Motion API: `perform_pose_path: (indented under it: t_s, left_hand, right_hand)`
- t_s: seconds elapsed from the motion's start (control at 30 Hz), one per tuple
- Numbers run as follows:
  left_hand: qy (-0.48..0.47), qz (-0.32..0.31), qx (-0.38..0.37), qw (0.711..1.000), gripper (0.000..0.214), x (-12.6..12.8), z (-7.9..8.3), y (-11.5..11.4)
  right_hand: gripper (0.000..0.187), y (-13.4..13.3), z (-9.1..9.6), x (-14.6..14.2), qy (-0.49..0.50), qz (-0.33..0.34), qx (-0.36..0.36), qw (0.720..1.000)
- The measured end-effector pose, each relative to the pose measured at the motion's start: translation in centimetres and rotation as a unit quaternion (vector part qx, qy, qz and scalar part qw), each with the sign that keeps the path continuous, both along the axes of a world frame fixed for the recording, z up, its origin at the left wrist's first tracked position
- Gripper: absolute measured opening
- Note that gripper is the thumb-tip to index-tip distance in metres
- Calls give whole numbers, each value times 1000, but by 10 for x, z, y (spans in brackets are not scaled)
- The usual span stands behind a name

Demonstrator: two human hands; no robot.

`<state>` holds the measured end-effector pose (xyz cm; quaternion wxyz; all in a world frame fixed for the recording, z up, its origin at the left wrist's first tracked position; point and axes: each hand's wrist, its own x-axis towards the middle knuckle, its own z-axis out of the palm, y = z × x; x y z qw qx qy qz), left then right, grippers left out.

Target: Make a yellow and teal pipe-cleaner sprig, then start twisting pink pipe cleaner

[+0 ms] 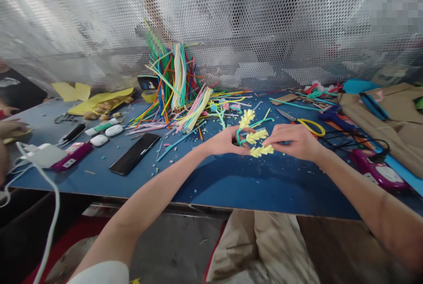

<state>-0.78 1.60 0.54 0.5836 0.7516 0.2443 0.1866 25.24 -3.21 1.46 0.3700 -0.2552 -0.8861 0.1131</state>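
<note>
L hand [226, 141] clamps a pale-yellow, three-headed, fuzzy pipe-cleaner flower sprig [257, 136] by its green stems, over the flat blue tabletop [231, 182]. Blooms fan out to the R, long axes running from that hand twd. R hand [295, 141], topmost tilted up. R thumb & fingertips pinch lowest bloom [261, 151] nr. its outer end; sprig lies btwn. both hands, touching each.

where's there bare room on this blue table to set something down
Widest: the blue tabletop between the left hand, right hand and near edge, lightly littered. Smaller: between the black phone and left purple power strip. Crowded: beyond the hands, where pipe cleaners pile up, and right, around the yellow-handled scissors.
</note>
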Motion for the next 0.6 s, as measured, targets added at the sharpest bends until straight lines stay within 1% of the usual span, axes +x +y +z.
perform_pose_path:
  t_s: [0.07, 0.2, 0.3, 0.4, 0.47, 0.6]
  left_hand:
    - [-10, 13, 2, 1000, 65, 0, -1, 1]
    - [-12, 33, 10, 999, 61, 2, -3, 1]
    - [1, 37, 49, 998, 54, 5, -4, -1]
    - [17, 59, 92, 994, 50, 9, -7, -4]
    - [19, 62, 86, 994, 50, 12, -9, -6]
    - [-24, 61, 20, 998, 47, 15, -12, -10]
  right_hand:
    - [14, 1, 1, 2, 17, -20, -8, 1000]
    - [14, 4, -1, 5, 52, -100, -24, 993]
    - [18, 6, -6, 5, 61, -109, -27, 992]
    - [17, 8, -9, 3, 40, -101, -12, 994]
    - [16, 8, -9, 2, 22, -102, 6, 994]
    - [16, 9, -9, 2, 6, -117, 31, 993]
